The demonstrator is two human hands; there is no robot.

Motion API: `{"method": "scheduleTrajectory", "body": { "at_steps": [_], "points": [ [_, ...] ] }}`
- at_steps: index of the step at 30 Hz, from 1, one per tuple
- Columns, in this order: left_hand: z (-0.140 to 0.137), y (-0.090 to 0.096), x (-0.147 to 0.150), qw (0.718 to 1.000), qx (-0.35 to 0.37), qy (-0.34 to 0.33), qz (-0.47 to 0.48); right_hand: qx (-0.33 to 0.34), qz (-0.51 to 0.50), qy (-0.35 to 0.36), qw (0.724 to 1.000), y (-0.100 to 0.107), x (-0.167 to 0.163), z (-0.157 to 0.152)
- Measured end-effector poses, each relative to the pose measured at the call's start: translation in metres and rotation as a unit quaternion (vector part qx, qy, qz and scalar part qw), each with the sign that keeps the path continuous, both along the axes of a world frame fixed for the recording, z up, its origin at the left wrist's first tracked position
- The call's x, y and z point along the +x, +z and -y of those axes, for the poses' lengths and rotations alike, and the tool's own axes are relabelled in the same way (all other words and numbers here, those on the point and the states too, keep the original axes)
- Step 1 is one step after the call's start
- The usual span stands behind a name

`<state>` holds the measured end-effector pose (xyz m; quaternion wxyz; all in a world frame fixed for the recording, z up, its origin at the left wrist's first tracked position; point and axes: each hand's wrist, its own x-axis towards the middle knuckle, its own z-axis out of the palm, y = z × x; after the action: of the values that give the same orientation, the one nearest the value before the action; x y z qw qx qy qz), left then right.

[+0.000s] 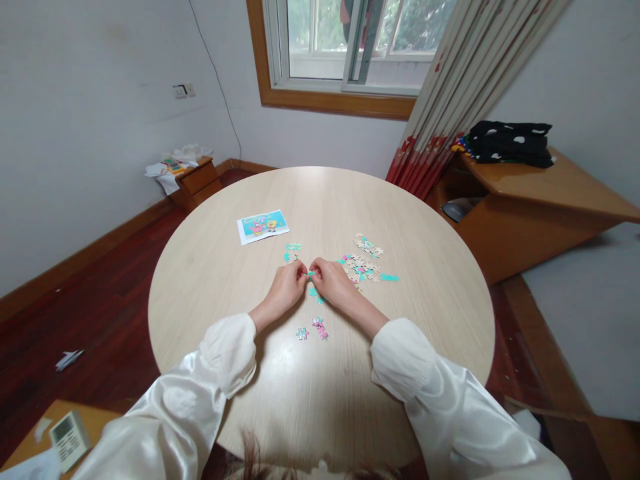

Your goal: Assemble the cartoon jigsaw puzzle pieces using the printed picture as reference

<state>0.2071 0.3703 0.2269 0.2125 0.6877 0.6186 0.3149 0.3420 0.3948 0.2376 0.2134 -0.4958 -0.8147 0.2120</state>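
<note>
Puzzle piece (311,274), apparently, between both hands (289,283) (331,279)

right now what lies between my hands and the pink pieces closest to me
Teal puzzle pieces lie on the table there, before the pink pieces, as the head view shows.

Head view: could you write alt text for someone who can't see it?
The left hand and right hand pinch a small turquoise puzzle part between them over a round pale table. Loose puzzle pieces lie beside the right hand; a cartoon picture lies beyond the left.
</note>
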Motion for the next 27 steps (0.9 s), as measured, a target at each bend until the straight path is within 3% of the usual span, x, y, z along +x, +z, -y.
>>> {"method": "scheduleTrajectory", "body": {
  "at_steps": [4,6,8,10,13,15,20,23,27],
  "points": [
    [0.001,0.004,-0.009,0.999,-0.021,-0.002,0.036,-0.025,-0.034,0.009,0.999,0.008,-0.005,0.001],
    [0.0,0.006,-0.02,0.993,-0.076,-0.015,0.094,-0.115,-0.106,0.024,0.987,0.01,-0.003,-0.001],
    [0.0,0.009,-0.033,0.971,-0.152,-0.057,0.176,-0.247,-0.197,0.052,0.947,0.012,0.001,-0.004],
    [0.001,0.012,-0.045,0.931,-0.221,-0.105,0.269,-0.351,-0.272,0.082,0.892,0.012,0.004,-0.005],
    [0.003,0.014,-0.054,0.89,-0.272,-0.135,0.341,-0.404,-0.324,0.104,0.849,0.01,0.003,-0.004],
    [0.003,0.013,-0.055,0.89,-0.282,-0.125,0.335,-0.405,-0.321,0.098,0.85,0.008,0.001,-0.003],
    [0.0,0.007,-0.067,0.94,-0.238,-0.031,0.243,-0.283,-0.285,-0.005,0.916,0.0,0.015,-0.014],
    [-0.004,0.006,-0.075,0.949,-0.221,-0.034,0.222,-0.273,-0.293,-0.04,0.916,-0.004,0.028,-0.025],
    [-0.014,0.005,-0.075,0.973,-0.187,-0.046,0.126,-0.27,-0.253,-0.039,0.928,-0.009,0.023,-0.03]
  ]
}}
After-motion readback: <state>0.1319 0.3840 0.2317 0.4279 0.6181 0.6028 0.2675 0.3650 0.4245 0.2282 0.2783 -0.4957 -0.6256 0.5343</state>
